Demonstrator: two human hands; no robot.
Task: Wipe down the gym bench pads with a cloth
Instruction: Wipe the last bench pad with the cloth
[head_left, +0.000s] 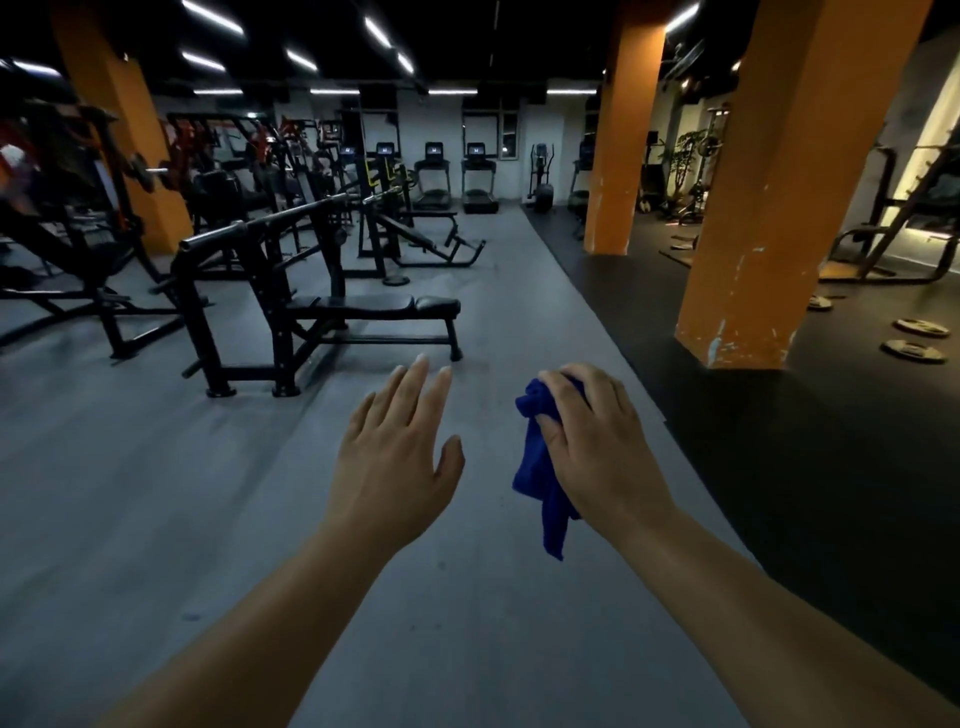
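Hands outstretched: left hand (397, 457) flat, fingers straight, palm down; right hand (597, 447) clutching blue cloth (540, 467).

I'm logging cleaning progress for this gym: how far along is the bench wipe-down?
Done: the blue cloth is picked up, bunched in the right hand. In hand: both hands are raised over the grey floor, the left hand open and empty. Left: the nearest bench pads lie ahead, apart from the cloth; wiping them seems not yet started.
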